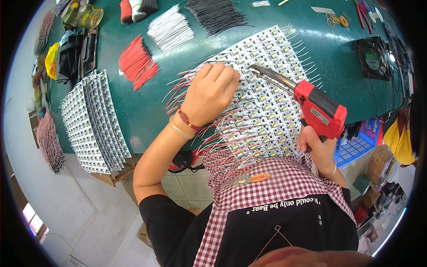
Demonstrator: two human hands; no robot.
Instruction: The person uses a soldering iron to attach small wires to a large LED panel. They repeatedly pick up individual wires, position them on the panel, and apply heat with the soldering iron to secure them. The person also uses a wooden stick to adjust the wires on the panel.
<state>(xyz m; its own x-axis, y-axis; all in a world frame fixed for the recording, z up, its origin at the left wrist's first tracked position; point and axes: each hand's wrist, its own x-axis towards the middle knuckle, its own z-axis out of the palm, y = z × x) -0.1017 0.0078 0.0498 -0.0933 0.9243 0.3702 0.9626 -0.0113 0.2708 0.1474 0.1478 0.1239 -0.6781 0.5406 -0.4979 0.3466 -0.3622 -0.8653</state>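
Large white panel of small circuit boards with red and white wire leads [267, 102] lying on the green worktop [147, 111], near edge overhanging toward the checked apron. Left hand [211, 91] curled loosely, knuckles down on the panel's upper left part; fingertips hidden underneath, so impossible to tell whether anything is pinched there. Right hand [316, 144] wrapped around the grip of a red pistol-shaped soldering gun [318, 109], palm side concealed by the housing, dark metal tip resting on the panel near the left fingers. Exact joint under the tip too small to make out. Further left, fanned stack of similar white board panels [93, 122]; above, bundles of red cut wires [137, 62], white cut wires [170, 30] and black cut wires [215, 15]. Black square fan [372, 58] at right, partly lost in rim distortion.
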